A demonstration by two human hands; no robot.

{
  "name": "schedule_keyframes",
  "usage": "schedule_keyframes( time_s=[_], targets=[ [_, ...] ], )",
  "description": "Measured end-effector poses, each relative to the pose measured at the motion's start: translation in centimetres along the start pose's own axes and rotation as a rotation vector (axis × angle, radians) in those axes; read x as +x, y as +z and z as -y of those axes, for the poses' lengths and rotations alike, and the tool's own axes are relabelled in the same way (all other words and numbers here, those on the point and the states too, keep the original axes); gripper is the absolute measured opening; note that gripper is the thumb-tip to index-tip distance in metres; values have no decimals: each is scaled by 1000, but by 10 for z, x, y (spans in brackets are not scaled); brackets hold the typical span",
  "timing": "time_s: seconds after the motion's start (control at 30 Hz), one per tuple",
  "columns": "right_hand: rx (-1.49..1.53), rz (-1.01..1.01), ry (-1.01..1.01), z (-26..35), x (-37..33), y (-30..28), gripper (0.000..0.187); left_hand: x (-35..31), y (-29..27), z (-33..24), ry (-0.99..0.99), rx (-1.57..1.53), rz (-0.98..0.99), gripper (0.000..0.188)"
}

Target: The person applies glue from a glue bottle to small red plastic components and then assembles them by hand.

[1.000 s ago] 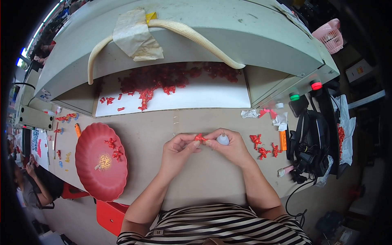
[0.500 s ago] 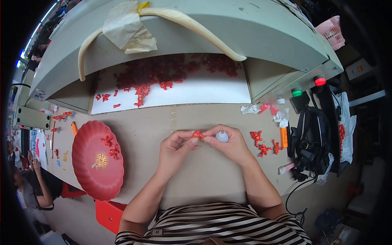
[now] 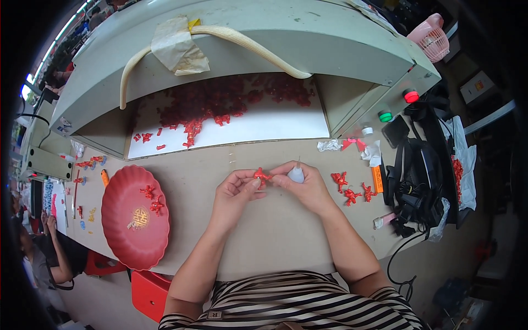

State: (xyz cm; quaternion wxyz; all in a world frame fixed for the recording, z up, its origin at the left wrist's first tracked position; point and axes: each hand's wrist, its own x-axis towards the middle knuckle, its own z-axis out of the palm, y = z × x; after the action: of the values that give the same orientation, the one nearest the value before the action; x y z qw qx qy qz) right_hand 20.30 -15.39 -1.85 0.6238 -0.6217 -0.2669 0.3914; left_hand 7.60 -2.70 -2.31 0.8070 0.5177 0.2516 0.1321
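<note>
Red bow (image 3: pixel 262 175) pinched in left hand (image 3: pixel 234 195); white bottle (image 3: pixel 296 175) gripped in right hand (image 3: pixel 306 184), mid-table. Gluing step judged underway; steady nozzle aim needed next.

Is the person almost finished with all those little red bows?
Not nearly. Two red bows lie in the red plate. The left hand and right hand hold one small red bow and a small white bottle. A big pile of red pieces waits on the white tray.

Bright, even overhead light, soft shadows, sharp centre, strong fisheye bending, black corners.
</note>
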Motion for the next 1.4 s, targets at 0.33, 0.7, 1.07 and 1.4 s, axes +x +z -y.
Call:
schedule_keyframes(
  time_s=[0.33, 0.7, 1.07, 1.4],
  targets=[
    [-25, -52, -18, -1, -1, 6, 16, -2, -9, -8, -126, -219, 11, 34],
    [237, 81, -12, -1, 1, 15, 18, -5, -9, 1, -404, -638, 274, 26],
    [317, 20, 62, -13, 2, 9, 17, -7, 0, -1, -141, -340, 126, 25],
    [229, -16, 29, -6, -1, 12, 16, -4, -5, -6, -131, -302, 184, 18]
  ],
)
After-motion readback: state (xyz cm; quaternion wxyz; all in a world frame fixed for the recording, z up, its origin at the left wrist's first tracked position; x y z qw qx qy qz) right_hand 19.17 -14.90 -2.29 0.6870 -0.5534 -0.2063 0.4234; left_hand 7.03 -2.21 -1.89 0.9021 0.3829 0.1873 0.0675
